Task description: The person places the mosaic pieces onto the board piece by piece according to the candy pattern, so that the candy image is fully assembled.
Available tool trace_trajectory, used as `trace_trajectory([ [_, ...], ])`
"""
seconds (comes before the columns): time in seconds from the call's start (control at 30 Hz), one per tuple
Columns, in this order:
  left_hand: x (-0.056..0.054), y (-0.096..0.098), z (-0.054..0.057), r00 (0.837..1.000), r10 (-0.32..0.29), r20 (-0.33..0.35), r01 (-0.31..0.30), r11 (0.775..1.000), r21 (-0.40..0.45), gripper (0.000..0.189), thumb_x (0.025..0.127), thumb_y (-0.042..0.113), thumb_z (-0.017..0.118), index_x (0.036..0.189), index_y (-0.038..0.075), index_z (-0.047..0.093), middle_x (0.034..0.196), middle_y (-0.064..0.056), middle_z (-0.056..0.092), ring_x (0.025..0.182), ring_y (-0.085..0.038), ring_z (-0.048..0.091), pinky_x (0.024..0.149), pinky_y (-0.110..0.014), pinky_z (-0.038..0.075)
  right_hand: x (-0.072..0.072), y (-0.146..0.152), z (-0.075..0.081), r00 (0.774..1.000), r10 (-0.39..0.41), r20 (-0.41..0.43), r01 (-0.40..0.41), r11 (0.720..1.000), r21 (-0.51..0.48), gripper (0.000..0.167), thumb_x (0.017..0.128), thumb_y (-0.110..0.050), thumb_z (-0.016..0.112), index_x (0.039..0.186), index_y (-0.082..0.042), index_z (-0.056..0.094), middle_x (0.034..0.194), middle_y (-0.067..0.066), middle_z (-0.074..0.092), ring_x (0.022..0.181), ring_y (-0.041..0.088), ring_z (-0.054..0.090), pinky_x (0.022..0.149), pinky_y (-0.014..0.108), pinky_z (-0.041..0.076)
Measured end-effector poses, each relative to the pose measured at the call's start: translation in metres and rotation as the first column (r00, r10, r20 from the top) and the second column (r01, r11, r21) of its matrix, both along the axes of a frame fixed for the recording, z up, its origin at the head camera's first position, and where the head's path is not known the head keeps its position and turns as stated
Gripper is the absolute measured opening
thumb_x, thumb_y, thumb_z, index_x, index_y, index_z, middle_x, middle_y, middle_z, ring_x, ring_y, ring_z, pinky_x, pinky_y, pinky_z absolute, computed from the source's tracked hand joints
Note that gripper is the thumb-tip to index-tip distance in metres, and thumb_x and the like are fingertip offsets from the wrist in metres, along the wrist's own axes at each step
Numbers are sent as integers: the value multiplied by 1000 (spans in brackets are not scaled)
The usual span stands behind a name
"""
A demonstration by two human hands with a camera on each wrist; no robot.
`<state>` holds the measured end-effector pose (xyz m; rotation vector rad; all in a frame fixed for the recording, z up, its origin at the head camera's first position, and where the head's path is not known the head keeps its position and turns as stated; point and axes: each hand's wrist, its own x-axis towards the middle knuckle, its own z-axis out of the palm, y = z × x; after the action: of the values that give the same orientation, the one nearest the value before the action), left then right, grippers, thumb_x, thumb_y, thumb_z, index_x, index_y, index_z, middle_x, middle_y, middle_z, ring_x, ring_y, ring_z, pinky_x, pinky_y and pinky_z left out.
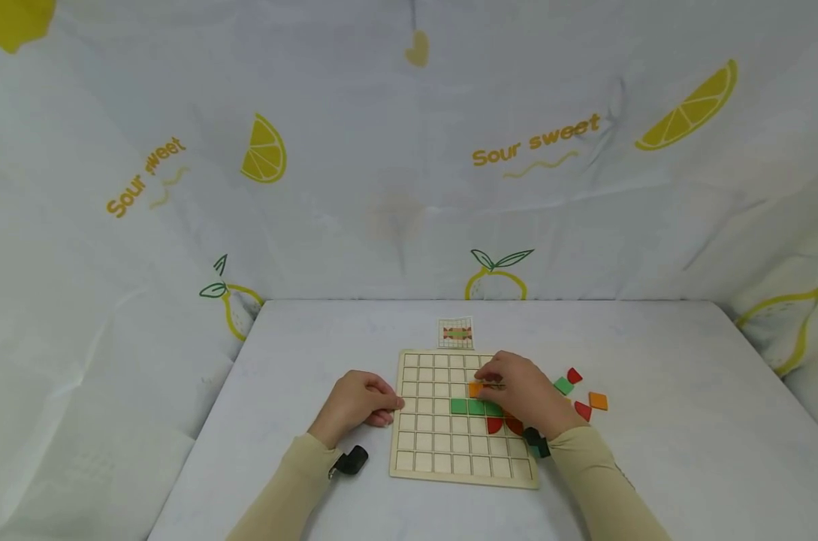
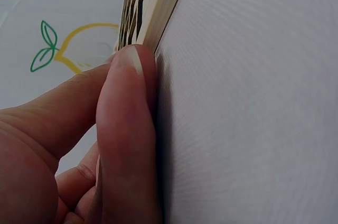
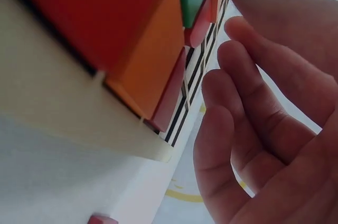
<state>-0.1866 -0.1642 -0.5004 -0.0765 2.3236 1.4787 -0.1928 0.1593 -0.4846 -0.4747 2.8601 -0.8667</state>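
A square wooden grid board (image 1: 422,443) lies on the table. My left hand (image 1: 361,398) pinches its left edge between thumb and fingers; in the left wrist view the thumb (image 2: 124,129) lies along that edge. Above the board is my right hand (image 1: 523,387), its thumb and fingertips right at an orange tile (image 1: 475,390) that lies in the grid. The right wrist view shows its fingers (image 3: 219,84) loosely bent, with a gap to the thumb. Below the orange tile runs a row of green tiles (image 1: 459,406), then red rounded pieces (image 1: 494,426). The hand covers part of the grid.
A small pattern card (image 1: 455,333) lies beyond the board's far edge. To the right are loose pieces: a green square (image 1: 563,385), red pieces (image 1: 582,410) and an orange square (image 1: 598,401). A white cloth with lemon prints hangs behind the table.
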Motion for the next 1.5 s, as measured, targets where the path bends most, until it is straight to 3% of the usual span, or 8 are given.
trace_trajectory([
  [0.4, -3, 3, 1, 1000, -8, -1, 8, 1000, 3, 22, 87, 22, 92, 96, 9, 78, 80, -5, 80, 64, -11, 73, 63, -25, 65, -1, -1, -2, 999, 7, -50, -4, 999, 49, 9, 95, -18, 85, 104, -18, 83, 101, -7, 70, 95, 13, 64, 92, 39, 61],
  [0.53, -3, -1, 2, 1000, 3, 3, -3, 1000, -5, 22, 87, 22, 92, 96, 9, 77, 80, -5, 81, 64, -11, 73, 64, -25, 65, -4, 7, 3, 1000, -23, -21, 24, 999, 24, 10, 97, -21, 83, 106, -16, 83, 99, -6, 69, 95, 14, 65, 91, 40, 62],
  [0.7, -2, -4, 1, 1000, 15, 15, -15, 1000, -10, 22, 87, 23, 92, 96, 9, 78, 81, -5, 81, 65, -11, 74, 64, -25, 64, 2, 40, 13, 992, -123, 38, 123, 992, 2, 18, 100, -25, 80, 114, -14, 82, 108, 0, 71, 101, 21, 66, 91, 44, 62],
  [0.83, 0, -4, 1, 1000, 26, 17, -25, 1000, -18, 19, 88, 23, 91, 95, 10, 79, 83, -4, 82, 66, -11, 74, 64, -26, 65, 12, 79, 16, 982, -180, 59, 181, 984, 1, 21, 100, -25, 80, 117, -13, 80, 111, 3, 72, 96, 21, 65, 80, 35, 62],
  [1.13, 0, -4, 3, 1000, 19, 7, -19, 1000, -19, 22, 88, 24, 91, 95, 8, 78, 81, -5, 80, 66, -12, 74, 64, -26, 65, 31, 147, 11, 960, -278, 34, 274, 958, 81, 32, 96, -28, 83, 119, -5, 79, 107, 8, 73, 99, 27, 64, 76, 33, 58],
  [1.5, 0, 1, -2, 1000, 1, 13, -1, 1000, -2, 22, 87, 24, 92, 95, 9, 78, 82, -5, 81, 66, -12, 74, 63, -25, 65, 36, 178, 0, 949, -305, 82, 295, 949, 109, 40, 94, -25, 86, 125, -1, 76, 111, 12, 73, 100, 29, 65, 84, 46, 62],
])
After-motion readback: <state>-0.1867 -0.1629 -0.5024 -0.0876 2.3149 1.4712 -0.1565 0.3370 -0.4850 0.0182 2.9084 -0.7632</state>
